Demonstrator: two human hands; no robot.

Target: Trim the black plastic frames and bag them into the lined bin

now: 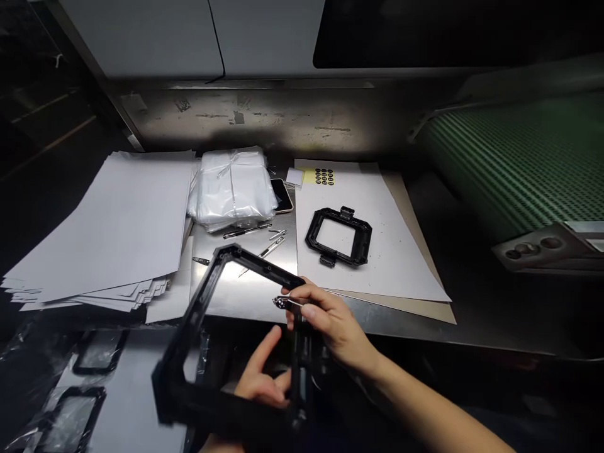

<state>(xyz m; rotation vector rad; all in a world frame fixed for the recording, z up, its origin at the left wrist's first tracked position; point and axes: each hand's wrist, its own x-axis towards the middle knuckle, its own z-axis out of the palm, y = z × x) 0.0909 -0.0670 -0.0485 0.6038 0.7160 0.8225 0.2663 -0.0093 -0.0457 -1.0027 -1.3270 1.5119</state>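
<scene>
A black plastic frame [267,267] hangs tilted above the near edge of a metal workbench [236,305], close to the worker's body. The right hand [346,333] reaches over its right bar, thumb and forefinger pinched narrow on what appears to be a slim metal tool [296,302]. The left hand [264,380] shows through the opening, forefinger extended and the other fingers curled; the near bar hides much of it, so whether it grips the frame cannot be told.

The frame looks light and stiff, its slender ribbed bars likely to twist a little if squeezed from one side only. The plastic is probably smooth, but the ribs should offer fingertips some purchase. The broad near bar and angled corners seem the surest places to hold, clear of the tool's tip.

Beyond, a smaller black frame [362,242] lies flat on white paper [399,264], its two side tabs probably the parts most easily snapped. A craft knife [264,255] rests nearby, beside a bundle of clear plastic bags [233,189].
</scene>
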